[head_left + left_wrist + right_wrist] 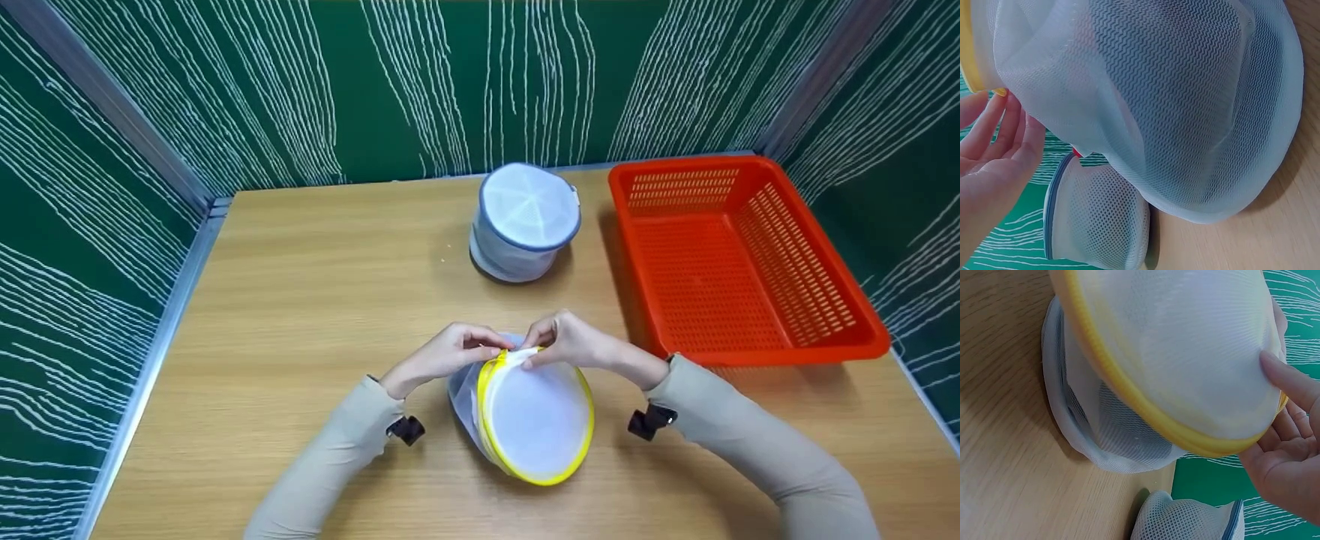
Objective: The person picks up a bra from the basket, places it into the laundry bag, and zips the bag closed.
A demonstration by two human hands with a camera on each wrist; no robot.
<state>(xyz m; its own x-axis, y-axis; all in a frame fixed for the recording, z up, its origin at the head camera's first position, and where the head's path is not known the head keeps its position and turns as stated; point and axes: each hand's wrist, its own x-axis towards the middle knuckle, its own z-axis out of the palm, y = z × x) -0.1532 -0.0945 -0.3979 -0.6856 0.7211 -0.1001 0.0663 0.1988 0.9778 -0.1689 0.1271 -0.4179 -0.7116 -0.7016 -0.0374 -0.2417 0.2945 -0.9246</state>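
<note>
A white mesh laundry bag [536, 424] with a yellow zippered rim stands tilted at the front middle of the table. At the far side of its rim, my left hand [454, 352] pinches the yellow edge between thumb and fingers. My right hand [574, 343] grips the same edge a little to the right. In the right wrist view, that thumb lies on the white round lid [1196, 354], with the fingers under the rim. Fine grey-white mesh [1174, 101] of the bag's body hangs down to the table in the left wrist view.
Beyond the hands stands a second mesh bag [529, 210], upright, with a blue-grey zippered rim. A red plastic basket [825, 352] with slotted walls sits at the right. Green panels [382, 90] with white wavy lines enclose the wooden table [300, 285] at the back and sides.
</note>
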